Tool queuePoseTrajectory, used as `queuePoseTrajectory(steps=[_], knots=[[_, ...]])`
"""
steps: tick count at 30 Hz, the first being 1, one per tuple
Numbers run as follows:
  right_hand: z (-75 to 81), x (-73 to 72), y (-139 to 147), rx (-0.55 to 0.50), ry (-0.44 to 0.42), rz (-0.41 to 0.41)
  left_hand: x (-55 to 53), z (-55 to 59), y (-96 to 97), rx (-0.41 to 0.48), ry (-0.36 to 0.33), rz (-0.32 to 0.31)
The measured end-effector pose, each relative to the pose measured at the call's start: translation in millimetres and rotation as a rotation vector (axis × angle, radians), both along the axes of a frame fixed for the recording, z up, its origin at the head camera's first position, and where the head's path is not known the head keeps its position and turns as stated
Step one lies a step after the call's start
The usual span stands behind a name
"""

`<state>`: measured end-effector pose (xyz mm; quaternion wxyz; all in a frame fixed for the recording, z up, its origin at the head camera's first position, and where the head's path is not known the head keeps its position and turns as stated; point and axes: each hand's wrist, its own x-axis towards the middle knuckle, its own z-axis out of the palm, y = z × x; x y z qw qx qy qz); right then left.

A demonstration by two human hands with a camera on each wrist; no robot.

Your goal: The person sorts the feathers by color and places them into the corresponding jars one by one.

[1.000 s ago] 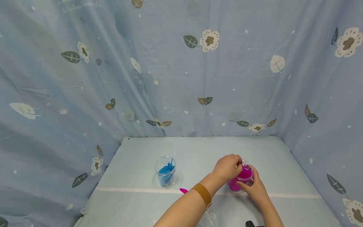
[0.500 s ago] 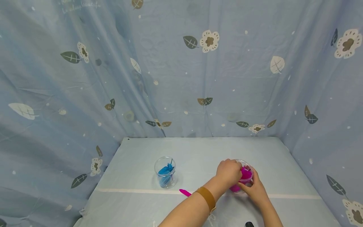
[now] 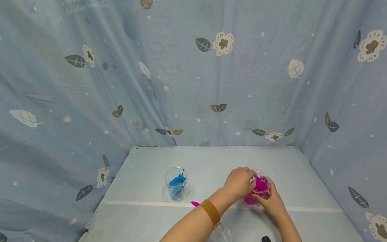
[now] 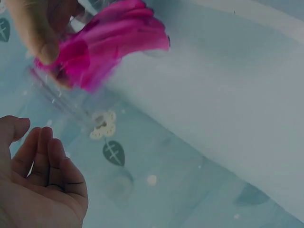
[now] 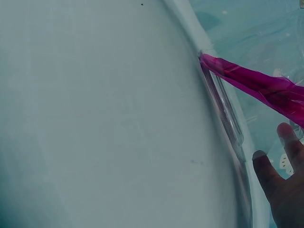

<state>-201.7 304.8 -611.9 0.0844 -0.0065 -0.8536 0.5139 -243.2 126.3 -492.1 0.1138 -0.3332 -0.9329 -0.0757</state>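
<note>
In the head view, my right hand [image 3: 273, 201] grips a clear cup [image 3: 262, 174] from its right side, thumb across the near wall. Bright magenta, folded, glossy pieces [image 3: 260, 186] fill that cup. At the cup's left rim is my left hand [image 3: 240, 183], its fingertips bent toward the opening. The left wrist view shows this left hand [image 4: 45, 183] with thumb and fingers apart and nothing between them, below the magenta bundle [image 4: 109, 40]. A long magenta strip [image 5: 256, 83] slants over my right hand [image 5: 287, 185] in the right wrist view.
A second clear cup [image 3: 170, 169], holding blue pieces [image 3: 177, 181], stands to the left. One slim magenta piece [image 3: 195, 203] lies on the table [image 3: 211, 158], partly behind the left forearm. A black object [image 3: 266, 239] shows at the bottom edge. Patterned curtains [image 3: 181, 84] enclose the table.
My left hand dips lower at the cup's rim, then shifts slightly left, showing more of the magenta pieces. My right hand stays on the cup.
</note>
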Motion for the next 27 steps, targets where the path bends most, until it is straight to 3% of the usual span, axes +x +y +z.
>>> queuePoseTrajectory(steps=[4, 7, 9, 14, 17, 19, 23, 27], knots=[[-1.5, -0.3, 0, 0.011, 0.008, -0.008, -3.0, 4.2, -26.5, 0.07, 0.021, -0.039], [-0.7, 0.0, -1, 0.014, 0.005, -0.016, -6.0, -3.7, -53.4, 0.05, -0.01, -0.061], [0.4, 0.7, -2, 0.014, 0.0, -0.016, -7.3, -15.1, -72.0, -0.003, -0.083, -0.07], [1.7, 0.0, -1, 0.024, -0.019, -0.018, -5.9, -44.6, -114.0, -0.165, -0.345, -0.06], [1.2, -1.1, -1, 0.028, -0.026, -0.02, -2.5, -58.7, -133.8, -0.225, -0.411, -0.087], [0.5, -1.4, -2, 0.034, -0.023, -0.021, 0.8, -65.8, -143.3, -0.257, -0.404, -0.129], [-0.8, -1.0, -1, 0.037, 0.0, -0.018, 8.1, -72.8, -150.2, -0.318, -0.304, -0.198], [-1.3, -0.6, -1, 0.034, 0.014, -0.012, 13.8, -74.3, -149.7, -0.349, -0.222, -0.194]])
